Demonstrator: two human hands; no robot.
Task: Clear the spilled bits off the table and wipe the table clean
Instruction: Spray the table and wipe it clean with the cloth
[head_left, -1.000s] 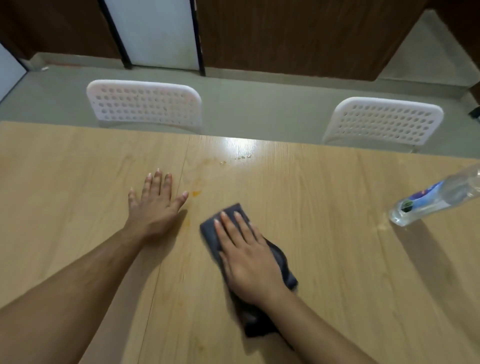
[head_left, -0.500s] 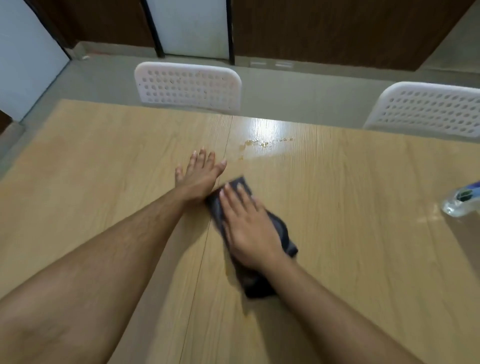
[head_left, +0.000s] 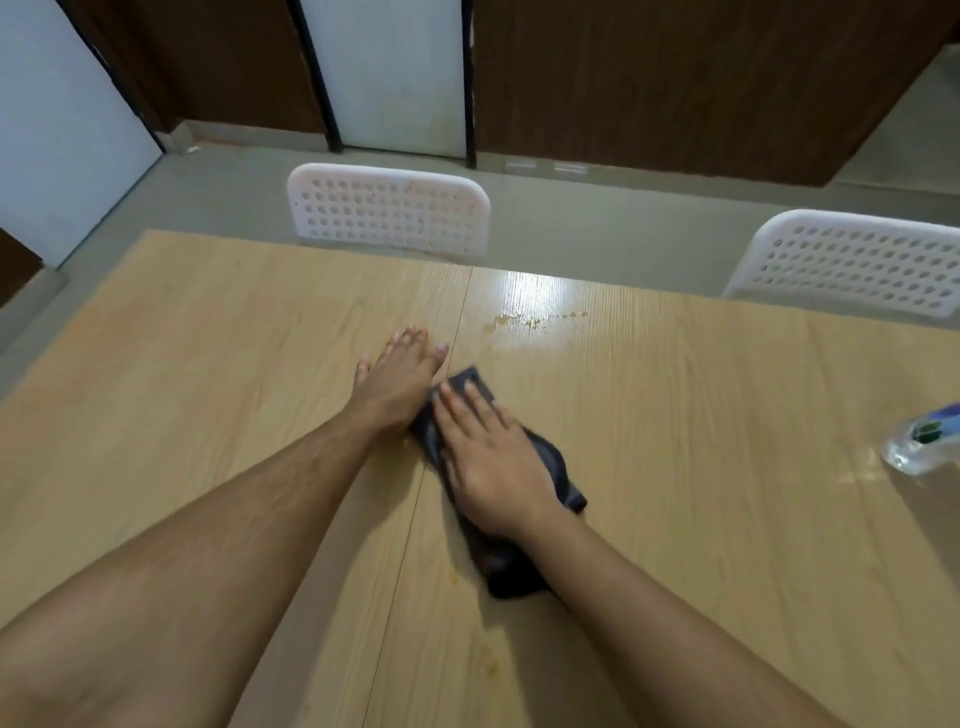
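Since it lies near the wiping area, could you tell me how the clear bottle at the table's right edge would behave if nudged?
The clear bottle lies on its side on the table, so it would probably roll. It looks like thin see-through plastic, so likely light and not fragile. How much liquid it holds cannot be told.

dim room, glare on table (head_left: 535, 296), blurred edges.

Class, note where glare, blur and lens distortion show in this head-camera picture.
Head view: glare whitens the table by the spilled bits; the bottle at the right edge is blurred; the wide lens bows the far table edge and chairs.
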